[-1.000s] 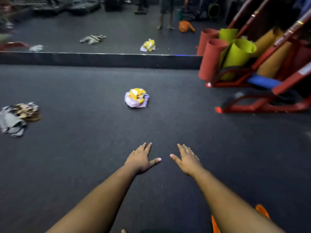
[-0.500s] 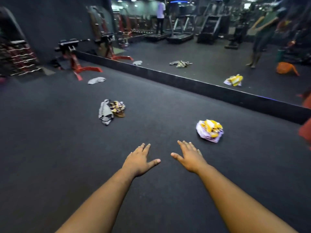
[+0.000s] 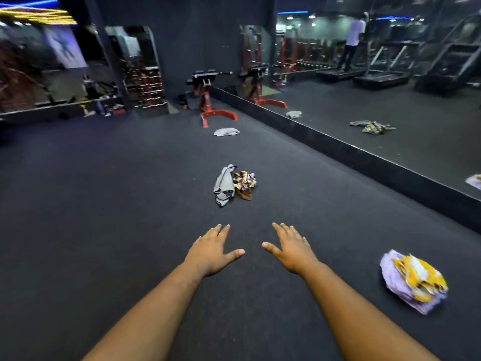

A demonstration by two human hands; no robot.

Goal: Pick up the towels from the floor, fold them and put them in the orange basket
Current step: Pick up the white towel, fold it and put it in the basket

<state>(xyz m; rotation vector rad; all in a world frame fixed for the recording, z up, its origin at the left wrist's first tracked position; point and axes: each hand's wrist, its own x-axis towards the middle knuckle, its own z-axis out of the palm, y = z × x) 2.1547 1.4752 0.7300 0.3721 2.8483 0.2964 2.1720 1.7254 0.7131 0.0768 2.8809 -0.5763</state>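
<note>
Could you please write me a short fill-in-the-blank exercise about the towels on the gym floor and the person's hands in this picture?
1. The left hand and the right hand are both ____, holding nothing.
2. The grey towel lies touching the ____ side of the patterned purple-and-yellow towel.
3. The lilac-and-yellow towel lies to the ____ of the right hand.
4. A lone light grey towel lies near the base of the ____ bench frame.

Missing words: open; left; right; red

Gym: dark rubber floor, wall mirror, red bench, barbell rack, treadmills.
</note>
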